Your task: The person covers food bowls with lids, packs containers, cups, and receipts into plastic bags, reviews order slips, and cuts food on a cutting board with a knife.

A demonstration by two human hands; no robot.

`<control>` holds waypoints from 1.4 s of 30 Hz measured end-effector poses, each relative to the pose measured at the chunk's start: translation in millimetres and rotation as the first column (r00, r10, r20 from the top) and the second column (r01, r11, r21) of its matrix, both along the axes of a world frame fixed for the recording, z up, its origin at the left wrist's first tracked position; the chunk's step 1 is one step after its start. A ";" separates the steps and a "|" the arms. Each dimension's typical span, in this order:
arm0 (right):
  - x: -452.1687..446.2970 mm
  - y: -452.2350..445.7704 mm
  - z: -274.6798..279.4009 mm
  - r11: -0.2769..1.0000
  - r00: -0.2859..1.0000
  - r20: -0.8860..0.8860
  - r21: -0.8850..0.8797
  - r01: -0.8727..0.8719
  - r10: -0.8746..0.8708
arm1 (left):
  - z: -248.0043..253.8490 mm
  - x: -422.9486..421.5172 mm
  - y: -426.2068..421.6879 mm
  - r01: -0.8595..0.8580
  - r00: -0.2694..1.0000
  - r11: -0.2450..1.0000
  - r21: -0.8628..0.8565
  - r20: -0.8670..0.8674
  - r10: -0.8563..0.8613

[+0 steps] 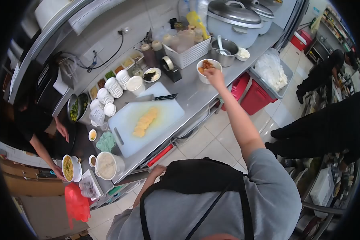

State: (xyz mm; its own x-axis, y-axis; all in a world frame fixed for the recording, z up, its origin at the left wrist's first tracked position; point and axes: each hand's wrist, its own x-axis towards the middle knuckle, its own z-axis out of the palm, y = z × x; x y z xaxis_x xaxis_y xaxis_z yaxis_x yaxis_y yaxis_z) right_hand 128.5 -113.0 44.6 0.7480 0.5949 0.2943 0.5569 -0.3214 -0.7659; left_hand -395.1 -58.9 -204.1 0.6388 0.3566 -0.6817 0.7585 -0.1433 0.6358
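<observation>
My right hand [214, 77] reaches to a white bowl [204, 79] of reddish-orange food [206, 65] near the back right of the steel counter. Its fingers are bent together at the bowl's rim, and what they hold, if anything, is hidden. Low beside my body, near the counter's front edge, is my left hand [159, 170], its fingers curled and partly hidden. On a white cutting board [168, 114] lie yellowish slices [145, 121] in a row, with a black-handled knife [156, 98] behind them.
Behind the bowl stand a metal pot [225, 58], a white basket [188, 55] of bottles and a tape dispenser [171, 73]. Stacked lids [114, 87] sit left of the board. A co-worker's hand [60, 173] touches another bowl [69, 168]. Two people in black are at right.
</observation>
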 end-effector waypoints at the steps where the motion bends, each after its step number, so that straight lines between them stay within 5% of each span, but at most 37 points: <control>1: 27.8 -17.7 -17.3 0.992 0.992 -0.010 0.022 0.128 -0.128 | 30.4 39.0 -9.2 0.035 0.999 0.999 0.020 0.001 -0.035; 2: 42.2 -30.2 -23.5 0.991 0.991 -0.018 0.024 0.131 -0.131 | 59.2 73.0 -19.0 0.068 0.998 0.997 0.037 0.004 -0.068; 4: 64.0 -44.0 -30.7 0.939 0.856 -0.387 -0.169 0.301 -0.344 | 92.5 122.8 -30.3 0.040 0.984 0.998 0.038 0.172 -0.046; 5: 72.9 -41.4 -36.8 0.940 0.856 -0.390 -0.166 0.298 -0.340 | 112.9 143.9 -33.7 0.037 0.984 0.998 0.042 0.170 -0.044; 7: 83.8 -27.4 -50.6 0.964 0.628 -0.765 0.038 0.263 -0.141 | 156.8 178.1 -39.6 0.103 0.935 0.986 0.132 0.327 -0.141; 8: 82.0 -19.1 -50.6 0.947 0.555 -0.819 0.047 0.318 -0.146 | 175.9 190.2 -42.4 0.072 0.934 0.993 0.089 0.344 -0.098; 12: 88.1 -9.7 -65.5 0.955 0.562 -0.827 0.184 0.232 0.023 | 203.3 213.9 -29.5 0.043 0.916 0.995 0.085 0.395 -0.074; 17: 82.1 -15.3 -61.3 0.949 0.659 -0.752 0.212 0.231 0.008 | 218.9 250.4 11.3 -0.027 0.932 0.999 0.024 0.361 0.016; 20: 95.3 2.8 -53.9 0.966 0.670 -0.742 0.200 0.166 0.039 | 226.1 288.3 42.3 0.011 0.891 0.983 0.181 0.444 -0.092; 25: 112.7 22.0 -44.9 0.992 0.642 -0.759 0.121 -0.026 0.109 | 247.0 335.4 69.2 0.026 0.840 0.955 0.296 0.512 -0.181; 27: 131.3 30.7 -59.7 0.967 0.737 -0.656 -0.044 -0.250 0.160 | 245.2 343.3 70.2 -0.028 0.848 0.974 0.223 0.522 -0.095; 28: 127.9 31.7 -45.5 0.954 0.572 -0.791 0.051 -0.295 0.219 | 247.3 344.8 71.6 -0.040 0.858 0.960 0.279 0.502 -0.110; 29: 125.8 33.9 -33.4 0.943 0.584 -0.772 0.056 -0.329 0.250 | 249.3 342.4 73.5 -0.052 0.872 0.942 0.331 0.474 -0.119; 33: 162.6 37.6 -34.3 0.917 0.661 -0.715 -0.069 -0.393 0.229 | 240.6 313.5 85.2 -0.370 0.865 0.887 0.276 0.450 0.221; 35: 183.4 35.2 -33.9 0.861 0.727 -0.628 -0.172 -0.478 0.278 | 218.8 282.3 100.5 -0.627 0.717 0.694 0.353 0.609 0.338; 37: 197.0 33.2 -29.9 0.825 0.743 -0.593 -0.223 -0.520 0.308 | 244.1 249.5 112.3 -0.732 0.680 0.507 0.455 0.439 0.587; 39: 200.7 31.2 -24.3 0.799 0.764 -0.559 -0.271 -0.536 0.323 | 218.2 193.3 146.6 -0.749 0.603 0.331 0.574 0.385 0.698; 40: 201.4 31.1 -20.4 0.794 0.789 -0.508 -0.291 -0.535 0.346 | 206.8 163.4 166.8 -0.608 0.622 0.267 0.748 0.239 0.746; 42: 199.7 32.7 -14.8 0.798 0.817 -0.456 -0.308 -0.518 0.354 | 184.5 103.3 206.3 -0.486 0.458 0.204 0.850 0.049 0.888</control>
